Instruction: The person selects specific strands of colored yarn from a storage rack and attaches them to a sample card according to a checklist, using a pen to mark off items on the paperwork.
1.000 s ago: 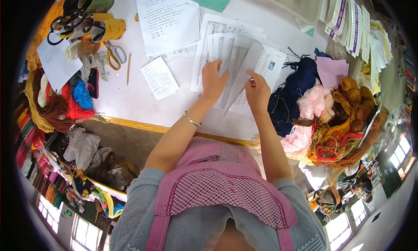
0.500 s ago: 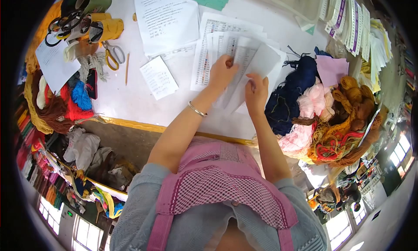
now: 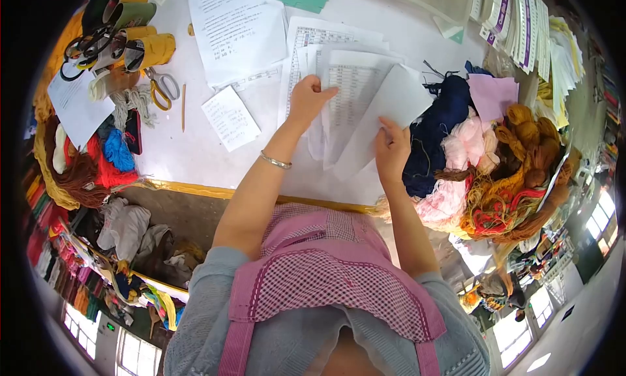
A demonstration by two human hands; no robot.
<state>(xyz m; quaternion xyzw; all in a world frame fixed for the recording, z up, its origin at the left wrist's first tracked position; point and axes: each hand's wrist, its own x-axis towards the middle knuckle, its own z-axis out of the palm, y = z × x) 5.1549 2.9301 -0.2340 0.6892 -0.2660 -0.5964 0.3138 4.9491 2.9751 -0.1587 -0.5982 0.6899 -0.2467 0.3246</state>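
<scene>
My left hand [image 3: 305,101] pinches the left edge of a printed chart sheet [image 3: 352,89] in a fanned stack of white papers on the white table [image 3: 189,148]. My right hand [image 3: 392,148] grips the lower edge of a blank-backed sheet [image 3: 391,108] lifted off the stack and turned to the right. A silver bangle [image 3: 275,161] sits on my left wrist.
Dark blue, pink, orange and red yarn skeins [image 3: 482,161] are heaped at the right. Yellow-handled scissors [image 3: 158,88], a pencil [image 3: 183,106], a small handwritten note [image 3: 229,118] and cups of tools [image 3: 124,33] lie at the left, with more yarn [image 3: 98,154].
My right hand has peeled one sheet off the stack and swung it to the right. My left hand has slid up to the stack's left edge.
</scene>
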